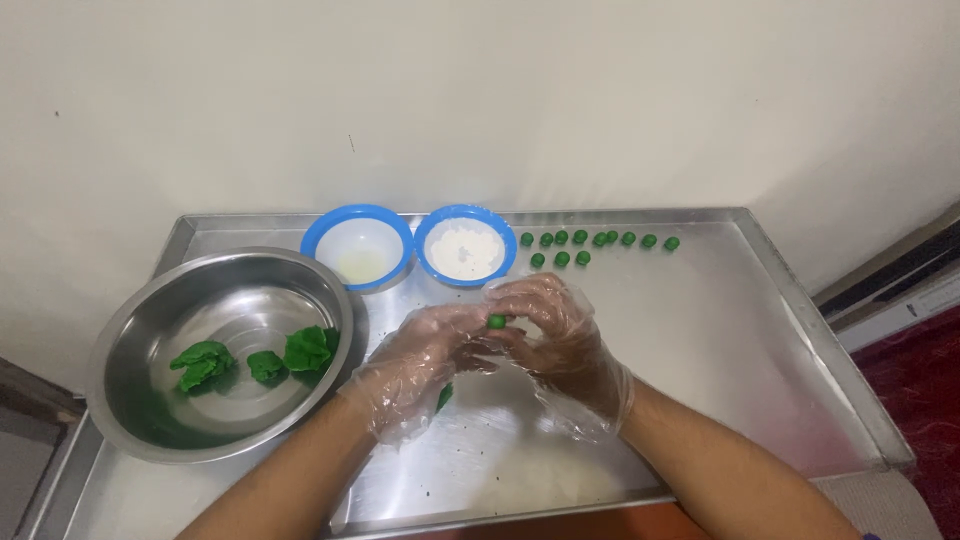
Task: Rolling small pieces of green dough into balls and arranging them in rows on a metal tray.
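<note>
Item in hand: a small green dough ball point(496, 321), pinched between the fingertips of the left hand point(420, 365) and right hand point(560, 345), both in clear plastic gloves, above the steel tray point(720, 330). Step judged: rounding one portion; the next move calls for light, even pressure. Ball looks smooth, matte, bright green, like the finished balls point(585, 245) rowed beside the flour bowl point(464, 246); raw lumps point(262, 362) lie in the steel bowl point(130, 340).
</note>
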